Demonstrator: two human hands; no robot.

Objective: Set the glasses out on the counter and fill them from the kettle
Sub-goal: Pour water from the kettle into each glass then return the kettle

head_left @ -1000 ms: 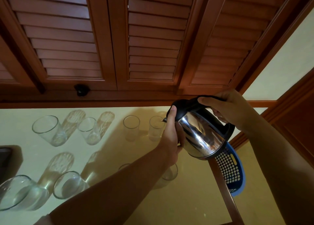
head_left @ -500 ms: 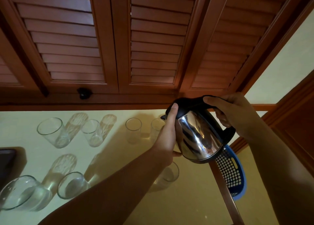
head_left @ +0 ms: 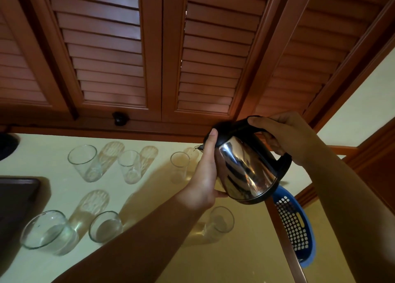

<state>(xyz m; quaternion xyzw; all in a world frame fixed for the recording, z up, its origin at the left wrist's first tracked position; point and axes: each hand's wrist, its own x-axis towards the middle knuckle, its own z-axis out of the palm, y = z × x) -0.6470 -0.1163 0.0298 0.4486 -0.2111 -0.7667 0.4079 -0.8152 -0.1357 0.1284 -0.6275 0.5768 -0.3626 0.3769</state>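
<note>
Slightly lower now, the kettle (head_left: 245, 169) tips leftward — right hand (head_left: 286, 137) curled round its black handle, left hand (head_left: 205, 175) flat against the steel side. Its spout points at the far-row glass (head_left: 180, 165) on the table (head_left: 224, 261), just left of the grip.

Hidden behind the left hand (head_left: 204, 173): the kettle (head_left: 245, 169) spout and any glass beneath it. Half covered by the forearm: a glass (head_left: 220, 220) near the desk's (head_left: 224, 257) right edge. Cut off by the frame's left edge: a dark tray (head_left: 15, 207).
</note>
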